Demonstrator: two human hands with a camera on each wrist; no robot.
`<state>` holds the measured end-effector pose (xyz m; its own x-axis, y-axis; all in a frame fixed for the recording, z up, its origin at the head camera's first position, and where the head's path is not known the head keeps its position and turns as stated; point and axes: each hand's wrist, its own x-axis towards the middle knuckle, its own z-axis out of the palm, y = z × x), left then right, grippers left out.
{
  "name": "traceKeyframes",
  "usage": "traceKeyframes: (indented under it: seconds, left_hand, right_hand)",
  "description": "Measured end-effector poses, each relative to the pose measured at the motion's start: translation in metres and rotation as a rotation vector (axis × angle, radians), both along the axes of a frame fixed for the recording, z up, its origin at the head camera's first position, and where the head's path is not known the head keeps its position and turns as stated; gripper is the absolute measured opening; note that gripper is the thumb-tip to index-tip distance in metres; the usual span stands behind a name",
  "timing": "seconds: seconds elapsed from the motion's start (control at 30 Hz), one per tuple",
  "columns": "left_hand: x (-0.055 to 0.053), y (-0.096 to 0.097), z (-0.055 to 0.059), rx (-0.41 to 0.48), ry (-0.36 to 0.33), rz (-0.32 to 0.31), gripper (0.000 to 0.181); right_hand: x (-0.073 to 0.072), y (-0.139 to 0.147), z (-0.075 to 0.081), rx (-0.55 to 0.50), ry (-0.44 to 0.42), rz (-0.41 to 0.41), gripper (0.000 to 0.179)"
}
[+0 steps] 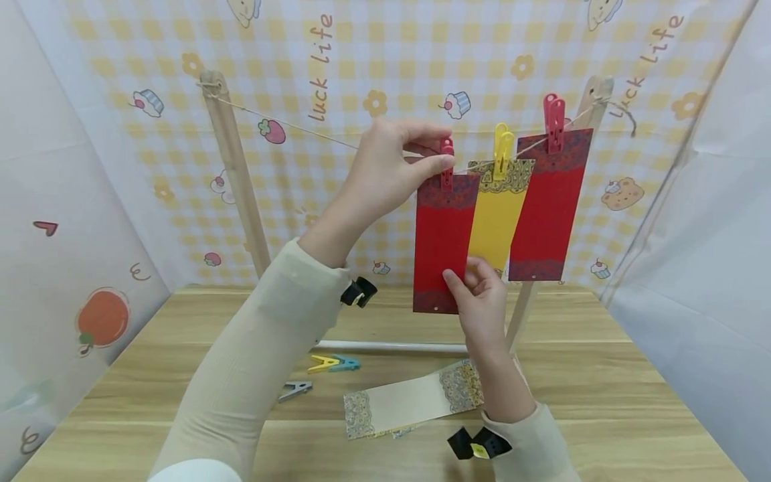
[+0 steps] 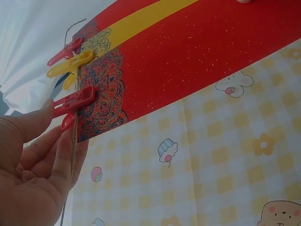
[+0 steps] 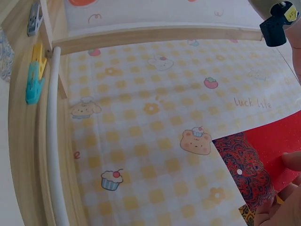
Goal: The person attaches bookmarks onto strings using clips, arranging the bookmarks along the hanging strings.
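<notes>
My left hand [image 1: 391, 161] pinches a red clothespin [image 1: 446, 175] between thumb and fingers, at the top edge of a red card [image 1: 442, 244] on the string. The left wrist view has this clothespin [image 2: 75, 101] over the card's dark patterned band [image 2: 106, 94]. Lower down, my right hand [image 1: 484, 301] holds the same card near its bottom, thumb in front and fingers behind. Beside it a yellow card [image 1: 495, 224] hangs from a yellow clothespin [image 1: 502, 152]. Farther right, another red card [image 1: 551, 207] hangs from a red clothespin [image 1: 555, 124].
The string [image 1: 289, 125] runs between a left wooden post [image 1: 233, 161] and a right one [image 1: 593, 100]. On the table [image 1: 602, 375] lie cream patterned cards [image 1: 409, 402], a grey clothespin [image 1: 295, 390], a yellow clothespin [image 1: 323, 363] and a blue one [image 1: 346, 363]. A white rod [image 1: 391, 347] crosses behind them.
</notes>
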<state>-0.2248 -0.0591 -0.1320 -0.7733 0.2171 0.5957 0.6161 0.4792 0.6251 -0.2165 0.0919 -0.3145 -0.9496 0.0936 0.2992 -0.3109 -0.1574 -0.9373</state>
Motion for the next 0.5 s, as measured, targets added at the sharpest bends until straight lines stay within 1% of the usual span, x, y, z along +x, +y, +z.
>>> traceKeyframes:
  seconds: [0.1, 0.17, 0.4, 0.5]
  left_hand:
    - [-0.001, 0.000, 0.000, -0.007, 0.002, 0.007, 0.033]
    - [-0.001, 0.000, -0.001, -0.003, -0.003, 0.009, 0.033]
    - [0.000, -0.001, -0.002, 0.013, -0.021, 0.024, 0.034]
    - [0.001, -0.002, -0.003, 0.022, -0.012, 0.037, 0.033]
  right_hand:
    - [-0.001, 0.003, -0.003, -0.005, 0.022, 0.002, 0.019]
    - [-0.002, 0.006, -0.005, 0.005, 0.025, -0.011, 0.017]
    - [0.002, 0.016, -0.009, 0.135, 0.083, -0.145, 0.018]
    - [0.004, 0.018, -0.009, 0.149, 0.114, -0.167, 0.019]
